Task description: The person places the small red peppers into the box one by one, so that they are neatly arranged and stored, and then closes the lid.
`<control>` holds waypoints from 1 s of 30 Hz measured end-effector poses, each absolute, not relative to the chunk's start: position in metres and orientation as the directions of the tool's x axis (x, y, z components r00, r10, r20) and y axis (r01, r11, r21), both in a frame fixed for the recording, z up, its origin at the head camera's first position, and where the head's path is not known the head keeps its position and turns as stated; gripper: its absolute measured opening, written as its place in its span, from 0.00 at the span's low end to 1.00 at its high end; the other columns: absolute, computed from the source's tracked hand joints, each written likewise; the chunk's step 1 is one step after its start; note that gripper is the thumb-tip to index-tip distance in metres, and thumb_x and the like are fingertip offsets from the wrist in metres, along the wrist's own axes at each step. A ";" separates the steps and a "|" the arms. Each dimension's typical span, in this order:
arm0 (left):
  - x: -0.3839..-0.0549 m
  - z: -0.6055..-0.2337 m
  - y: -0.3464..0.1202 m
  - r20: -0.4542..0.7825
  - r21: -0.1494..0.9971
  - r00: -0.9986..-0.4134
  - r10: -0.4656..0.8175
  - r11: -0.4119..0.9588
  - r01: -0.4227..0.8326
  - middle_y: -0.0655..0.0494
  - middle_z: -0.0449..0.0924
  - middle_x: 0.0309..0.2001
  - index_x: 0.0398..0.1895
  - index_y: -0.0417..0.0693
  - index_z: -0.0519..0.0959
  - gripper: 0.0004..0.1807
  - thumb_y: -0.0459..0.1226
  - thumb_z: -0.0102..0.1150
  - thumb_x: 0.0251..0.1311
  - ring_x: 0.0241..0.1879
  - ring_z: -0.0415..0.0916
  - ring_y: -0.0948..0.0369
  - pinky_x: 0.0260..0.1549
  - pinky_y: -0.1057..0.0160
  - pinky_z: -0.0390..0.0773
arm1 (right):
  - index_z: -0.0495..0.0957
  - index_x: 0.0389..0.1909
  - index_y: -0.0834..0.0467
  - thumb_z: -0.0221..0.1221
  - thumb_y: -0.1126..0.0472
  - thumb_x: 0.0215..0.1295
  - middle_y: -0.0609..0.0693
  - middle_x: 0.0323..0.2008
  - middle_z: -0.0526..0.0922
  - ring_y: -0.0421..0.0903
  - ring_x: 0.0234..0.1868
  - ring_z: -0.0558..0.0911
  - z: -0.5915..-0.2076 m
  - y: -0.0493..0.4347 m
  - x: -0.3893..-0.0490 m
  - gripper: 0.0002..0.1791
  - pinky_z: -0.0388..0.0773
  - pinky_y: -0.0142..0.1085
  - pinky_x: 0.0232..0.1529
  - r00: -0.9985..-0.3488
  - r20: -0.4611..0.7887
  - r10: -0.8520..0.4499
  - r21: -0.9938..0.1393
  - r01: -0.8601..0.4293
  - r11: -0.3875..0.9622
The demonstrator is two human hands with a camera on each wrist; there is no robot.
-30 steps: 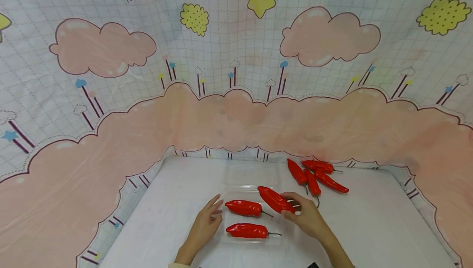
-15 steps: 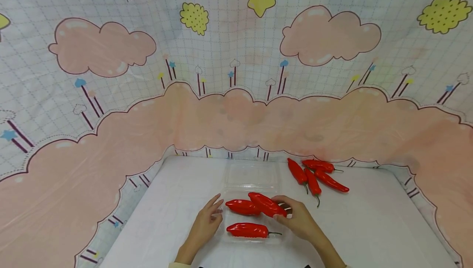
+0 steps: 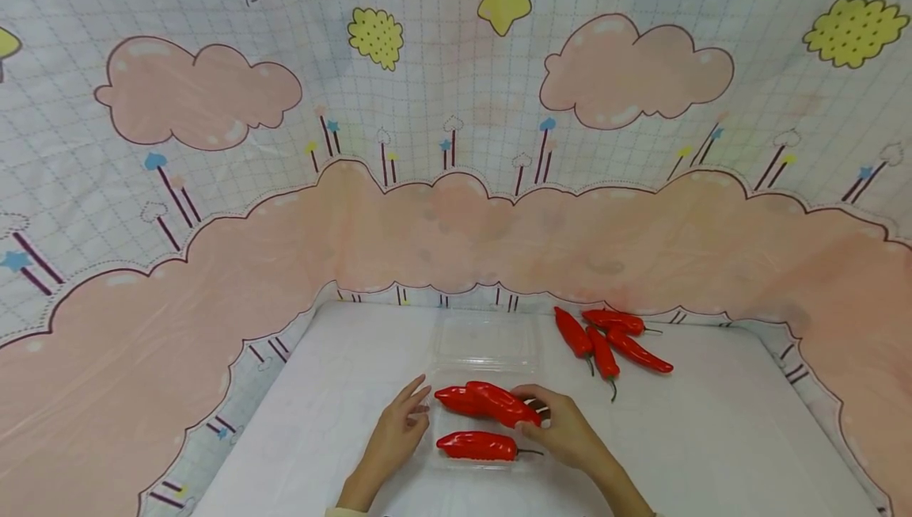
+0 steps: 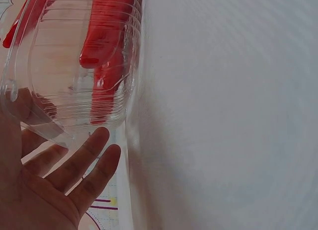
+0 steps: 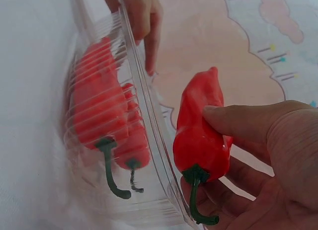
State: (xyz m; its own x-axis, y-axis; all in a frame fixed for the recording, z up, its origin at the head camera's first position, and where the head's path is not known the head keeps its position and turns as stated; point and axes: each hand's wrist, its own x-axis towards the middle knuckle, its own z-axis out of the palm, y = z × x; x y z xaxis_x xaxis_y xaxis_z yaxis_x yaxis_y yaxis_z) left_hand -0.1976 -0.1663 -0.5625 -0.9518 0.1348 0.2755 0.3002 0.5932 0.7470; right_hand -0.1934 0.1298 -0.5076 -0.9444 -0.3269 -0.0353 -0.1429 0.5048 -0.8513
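A clear plastic clamshell box (image 3: 445, 463) lies on the white table with its lid folded back. Two red peppers are inside: a front pepper (image 3: 476, 446) and a rear pepper (image 3: 454, 400). My right hand (image 3: 570, 434) grips another red pepper (image 5: 201, 125) near its stem end, thumb on one side. In the head view this pepper overlaps the rear one above the box; the right wrist view shows it apart from those inside, by the rim. At the box's left side is my left hand (image 3: 394, 431), fingers loosely extended (image 4: 82, 163); whether they touch the wall I cannot tell.
Several more red peppers (image 3: 604, 352) lie in a loose group at the back right of the table. The box's transparent lid (image 3: 486, 339) lies towards the back. A patterned cloth (image 3: 470, 240) rises behind the table and along its sides.
My right hand has carried its pepper left and slightly down in the head view, so it now covers part of the rear pepper. The left hand has stayed in place.
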 end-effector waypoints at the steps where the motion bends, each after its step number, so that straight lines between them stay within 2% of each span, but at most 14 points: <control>1: -0.197 -0.563 -0.167 0.275 0.747 -0.952 0.136 0.593 0.301 0.49 0.68 0.70 0.62 0.38 0.75 0.26 0.27 0.55 0.58 0.46 0.84 0.57 0.42 0.68 0.84 | 0.77 0.58 0.50 0.69 0.60 0.56 0.49 0.52 0.82 0.45 0.48 0.78 -0.508 0.129 -0.193 0.27 0.83 0.45 0.52 -0.943 -0.037 -0.331 -0.851 -0.144 0.505; 21: -0.198 -0.563 -0.167 0.290 0.747 -0.948 0.128 0.590 0.308 0.51 0.69 0.70 0.62 0.39 0.75 0.26 0.27 0.56 0.58 0.46 0.84 0.57 0.42 0.67 0.84 | 0.77 0.58 0.52 0.69 0.58 0.57 0.50 0.51 0.82 0.47 0.47 0.78 -0.513 0.118 -0.196 0.26 0.83 0.44 0.50 -0.921 -0.026 -0.389 -0.839 -0.191 0.509; 30: -0.197 -0.563 -0.166 0.277 0.749 -0.953 0.125 0.593 0.296 0.50 0.69 0.70 0.62 0.38 0.75 0.25 0.28 0.56 0.58 0.46 0.84 0.56 0.42 0.67 0.84 | 0.77 0.57 0.51 0.70 0.59 0.56 0.50 0.50 0.82 0.46 0.45 0.78 -0.514 0.113 -0.193 0.26 0.84 0.45 0.48 -0.924 -0.068 -0.376 -0.833 -0.155 0.531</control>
State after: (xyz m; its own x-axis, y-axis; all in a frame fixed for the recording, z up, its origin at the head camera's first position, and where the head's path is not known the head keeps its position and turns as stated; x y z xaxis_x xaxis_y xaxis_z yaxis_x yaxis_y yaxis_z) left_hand -0.1969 -0.1663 -0.5629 -0.9527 0.1251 0.2770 0.2956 0.5933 0.7487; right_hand -0.1934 0.1129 -0.5144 -0.9243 -0.3758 -0.0676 -0.1550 0.5311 -0.8330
